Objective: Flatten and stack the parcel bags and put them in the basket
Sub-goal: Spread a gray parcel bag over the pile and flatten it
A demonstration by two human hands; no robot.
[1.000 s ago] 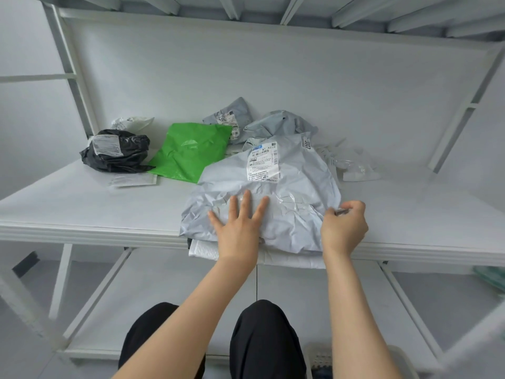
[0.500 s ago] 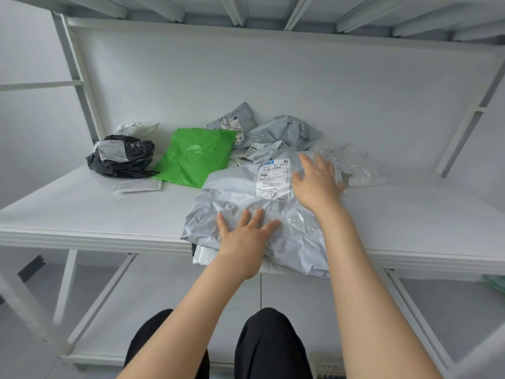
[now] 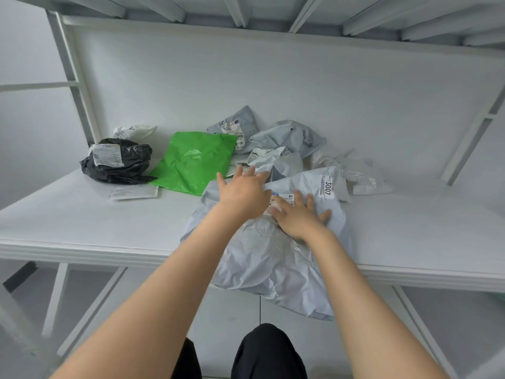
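A: What lies under the hands?

B: A large, crinkled pale-grey plastic parcel bag on the white shelf board, its near end hanging over the board's front edge. It carries a white label printed "3007" at its far right corner and a shipping label partly covered by the hands.

A: And the hands themselves?

B: The left hand lies palm down on the far left part of that grey bag, fingers extended and slightly apart, tips reaching the bag's far edge. The right hand presses flat just to the right of it, fingers spread wide. Neither pinches anything.

A: What else, taking the grey bag as the mark?

B: Beyond it to the left, a flat bright-green plastic mailer. Further left of that, a crumpled black plastic bag with a white label, and a small clear flat pouch in front of the black one. Directly behind the grey bag, a heap of crumpled grey parcel bags. To its right, touching its far corner, crumpled clear plastic wrapping.

A: The basket?

B: I cannot see one.
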